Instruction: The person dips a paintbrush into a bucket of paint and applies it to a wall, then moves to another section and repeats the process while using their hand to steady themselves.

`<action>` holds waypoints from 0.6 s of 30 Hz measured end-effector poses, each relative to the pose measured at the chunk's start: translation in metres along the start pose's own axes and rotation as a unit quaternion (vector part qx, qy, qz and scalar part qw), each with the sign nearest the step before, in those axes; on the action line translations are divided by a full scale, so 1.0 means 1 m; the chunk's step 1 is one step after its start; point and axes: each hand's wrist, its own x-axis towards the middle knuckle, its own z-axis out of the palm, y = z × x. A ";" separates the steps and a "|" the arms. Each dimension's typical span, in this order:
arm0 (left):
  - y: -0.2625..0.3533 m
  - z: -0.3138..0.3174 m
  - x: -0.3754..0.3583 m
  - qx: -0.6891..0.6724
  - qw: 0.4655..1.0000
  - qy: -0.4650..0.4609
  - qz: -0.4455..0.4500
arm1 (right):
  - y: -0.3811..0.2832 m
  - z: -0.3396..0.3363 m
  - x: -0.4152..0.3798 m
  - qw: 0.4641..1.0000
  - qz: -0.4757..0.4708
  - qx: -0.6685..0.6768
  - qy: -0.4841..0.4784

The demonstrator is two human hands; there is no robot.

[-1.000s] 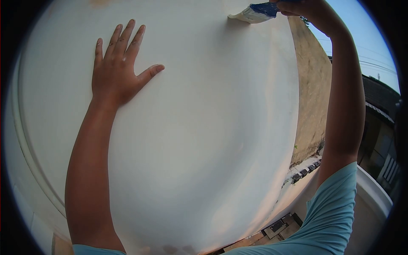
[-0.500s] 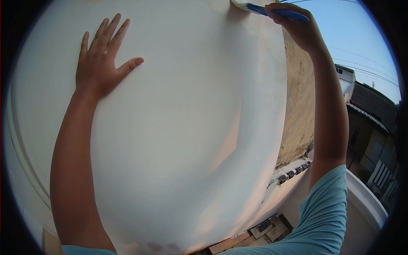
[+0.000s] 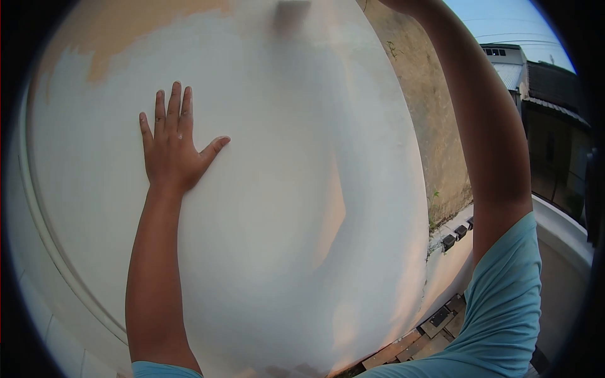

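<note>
My left hand (image 3: 171,151) lies flat on a white-painted wall (image 3: 265,189), fingers spread and thumb out to the right, holding nothing. Specks of white paint mark its fingers. My right hand (image 3: 413,5) is raised to the top edge, where its fingers are mostly cut off. The blue-handled paintbrush it gripped half a second ago is beyond the frame. A dark blurred shadow (image 3: 291,16) falls on the wall to the left of that hand. At the upper left, a tan unpainted patch (image 3: 126,31) borders the white paint with a ragged edge.
A pale pipe or moulding (image 3: 57,252) runs down the wall's left side. Past its right edge stands a weathered tan wall (image 3: 435,126), with small dark blocks (image 3: 455,237) along a ledge. Paving (image 3: 416,346) lies below; houses (image 3: 554,94) and overhead wires appear at right.
The view has tilted up, bringing the tan patch into sight. My left hand stays flat on the wall but sits lower in view. My right hand and the paintbrush have moved up, the brush out of frame.
</note>
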 end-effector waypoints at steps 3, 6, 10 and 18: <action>0.001 0.003 0.000 0.030 0.998 0.012 -0.046 | 0.010 0.013 -0.004 0.999 0.024 -0.025 -0.021; -0.002 0.001 0.002 0.039 0.999 0.010 -0.027 | -0.012 0.008 -0.030 0.986 0.032 -0.136 -0.092; -0.002 -0.001 0.002 0.039 0.999 0.002 -0.038 | -0.030 -0.022 -0.042 0.976 0.103 -0.097 -0.168; 0.002 -0.006 0.002 0.032 0.998 -0.007 -0.054 | 0.053 -0.030 0.037 0.996 0.066 -0.030 -0.043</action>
